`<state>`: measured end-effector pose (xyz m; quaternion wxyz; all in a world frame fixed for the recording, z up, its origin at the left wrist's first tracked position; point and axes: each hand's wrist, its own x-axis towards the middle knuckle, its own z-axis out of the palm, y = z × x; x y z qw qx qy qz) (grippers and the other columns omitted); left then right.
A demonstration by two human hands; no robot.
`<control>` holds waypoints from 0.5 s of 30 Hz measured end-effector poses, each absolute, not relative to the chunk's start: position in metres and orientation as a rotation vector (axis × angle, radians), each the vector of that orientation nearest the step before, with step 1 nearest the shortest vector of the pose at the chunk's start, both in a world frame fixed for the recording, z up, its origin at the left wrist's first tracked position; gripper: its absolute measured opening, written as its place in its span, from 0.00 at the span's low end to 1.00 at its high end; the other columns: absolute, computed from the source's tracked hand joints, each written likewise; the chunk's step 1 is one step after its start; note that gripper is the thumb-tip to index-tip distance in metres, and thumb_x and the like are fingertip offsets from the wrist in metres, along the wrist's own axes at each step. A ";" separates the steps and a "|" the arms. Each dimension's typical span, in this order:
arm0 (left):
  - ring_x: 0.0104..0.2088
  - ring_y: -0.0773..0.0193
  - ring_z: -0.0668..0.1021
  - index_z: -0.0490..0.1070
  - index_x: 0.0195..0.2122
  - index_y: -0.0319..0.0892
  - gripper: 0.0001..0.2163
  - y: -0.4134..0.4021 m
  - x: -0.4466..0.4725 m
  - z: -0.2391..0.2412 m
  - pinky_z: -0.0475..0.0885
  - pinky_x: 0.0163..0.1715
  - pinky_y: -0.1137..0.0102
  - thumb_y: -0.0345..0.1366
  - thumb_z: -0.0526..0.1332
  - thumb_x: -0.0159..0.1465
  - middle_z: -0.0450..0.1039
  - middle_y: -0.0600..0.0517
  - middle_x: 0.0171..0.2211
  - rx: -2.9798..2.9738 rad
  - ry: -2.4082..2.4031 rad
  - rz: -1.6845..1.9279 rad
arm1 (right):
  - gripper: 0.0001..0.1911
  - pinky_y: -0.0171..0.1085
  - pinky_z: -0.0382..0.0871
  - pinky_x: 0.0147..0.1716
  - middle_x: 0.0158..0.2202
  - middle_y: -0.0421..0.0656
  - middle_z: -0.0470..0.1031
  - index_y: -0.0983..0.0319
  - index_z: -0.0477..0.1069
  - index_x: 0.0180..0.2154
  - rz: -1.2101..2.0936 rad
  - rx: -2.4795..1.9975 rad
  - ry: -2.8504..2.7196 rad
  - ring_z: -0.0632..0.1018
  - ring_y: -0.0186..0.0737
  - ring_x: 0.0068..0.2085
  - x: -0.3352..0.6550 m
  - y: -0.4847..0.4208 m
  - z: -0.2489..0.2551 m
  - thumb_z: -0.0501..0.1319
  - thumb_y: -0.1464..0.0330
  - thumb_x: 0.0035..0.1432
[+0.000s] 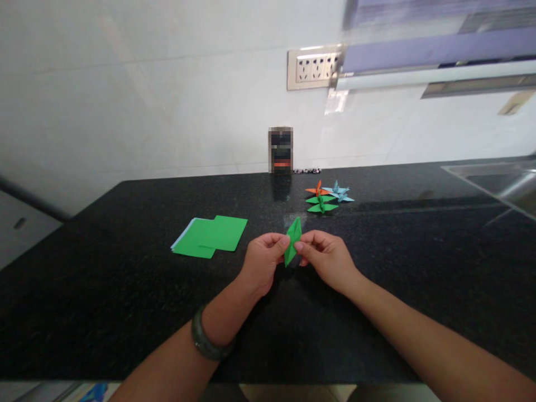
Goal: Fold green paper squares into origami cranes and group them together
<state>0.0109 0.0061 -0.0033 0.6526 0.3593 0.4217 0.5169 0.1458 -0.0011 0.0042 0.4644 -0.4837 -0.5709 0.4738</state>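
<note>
Between my two hands is a piece of folded green paper (293, 239), a narrow diamond shape held tilted above the dark counter. My left hand (263, 258) pinches its left edge between thumb and fingers. On the opposite edge, my right hand (329, 255) pinches it the same way, thumb on top. Beyond my hands lie several folded paper cranes: an orange crane (318, 190), light blue ones (338, 190) and green ones (322, 207). A stack of green paper sheets (209, 237), with a pale blue edge showing underneath, lies left of my left hand.
The black speckled counter (125, 268) meets a white tiled wall. A dark, blurred-out object (281, 149) stands against the wall, beside a small beaded strand (307, 171). A socket panel (312, 68) is above. At far right is a metal sink (502, 187).
</note>
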 end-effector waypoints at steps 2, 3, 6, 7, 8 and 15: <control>0.18 0.74 0.65 0.68 0.22 0.37 0.12 0.006 0.011 -0.005 0.61 0.20 0.76 0.39 0.67 0.46 0.65 0.57 0.17 0.902 1.000 1.189 | 0.10 0.30 0.63 0.18 0.16 0.36 0.67 0.62 0.67 0.25 1.138 -1.190 -1.453 0.68 0.30 0.18 0.146 -0.001 0.002 0.61 0.62 0.48; 0.18 0.74 0.64 0.68 0.22 0.37 0.11 0.005 0.011 -0.005 0.59 0.19 0.76 0.39 0.66 0.48 0.63 0.58 0.17 0.964 1.028 1.195 | 0.10 0.30 0.62 0.18 0.16 0.35 0.66 0.62 0.66 0.25 1.108 -1.197 -1.487 0.67 0.29 0.18 0.146 -0.002 0.001 0.60 0.63 0.49; 0.19 0.74 0.61 0.66 0.22 0.38 0.09 0.004 0.010 -0.005 0.57 0.19 0.76 0.38 0.63 0.51 0.61 0.58 0.17 1.159 1.093 1.208 | 0.09 0.30 0.59 0.18 0.16 0.35 0.63 0.62 0.64 0.23 0.968 -1.233 -1.593 0.65 0.29 0.18 0.144 -0.004 -0.001 0.58 0.65 0.52; 0.19 0.74 0.61 0.66 0.22 0.39 0.09 0.004 0.010 -0.004 0.57 0.20 0.76 0.37 0.62 0.52 0.60 0.58 0.17 1.200 1.103 1.218 | 0.10 0.30 0.59 0.18 0.16 0.35 0.63 0.62 0.64 0.22 0.929 -1.245 -1.606 0.65 0.29 0.18 0.144 -0.005 -0.001 0.57 0.66 0.52; 0.19 0.74 0.62 0.66 0.22 0.39 0.08 0.003 0.010 -0.004 0.57 0.20 0.76 0.37 0.62 0.52 0.60 0.58 0.17 1.227 1.113 1.230 | 0.10 0.30 0.58 0.18 0.16 0.35 0.62 0.62 0.63 0.22 0.907 -1.255 -1.602 0.64 0.29 0.18 0.143 -0.005 -0.001 0.57 0.66 0.52; 0.21 0.69 0.71 0.68 0.28 0.39 0.11 0.000 0.013 0.000 0.66 0.22 0.73 0.43 0.60 0.55 0.69 0.54 0.22 1.143 1.066 1.070 | 0.12 0.30 0.60 0.17 0.17 0.37 0.67 0.63 0.65 0.22 1.073 -1.196 -1.395 0.66 0.30 0.18 0.143 -0.003 0.001 0.60 0.62 0.49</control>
